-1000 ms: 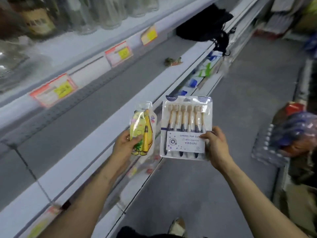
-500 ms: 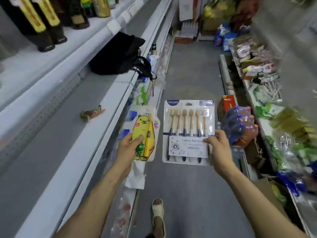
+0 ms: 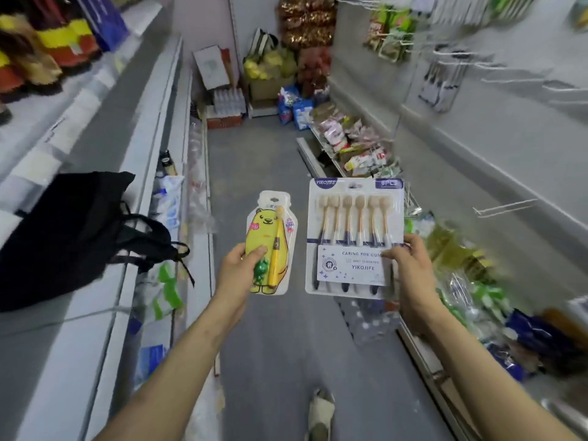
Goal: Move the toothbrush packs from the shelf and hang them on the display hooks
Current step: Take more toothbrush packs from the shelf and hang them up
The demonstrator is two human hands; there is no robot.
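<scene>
My left hand [image 3: 237, 268] grips a small yellow bear-shaped child's toothbrush pack [image 3: 271, 241] by its lower left edge. A large white pack of several beige-and-navy toothbrushes [image 3: 353, 230] is held upright by my right hand [image 3: 410, 265] at its right edge. Both packs hang over the aisle floor, side by side and apart. White wire display hooks [image 3: 506, 209] stick out from the grey panel on the right wall; higher hooks [image 3: 451, 57] carry dark packs. The grey shelf [image 3: 95, 300] runs along the left.
A black bag [image 3: 70, 237] lies on the left shelf. Bottles stand on the upper left shelf. Snack bags [image 3: 359, 144] fill the low right shelf. Boxes and sacks [image 3: 270, 78] block the aisle's far end. My sandalled foot [image 3: 319, 412] is on the floor.
The view has swung right, from the left shelf to down the aisle and toward the hook wall. Both hands keep the same grip on their packs.
</scene>
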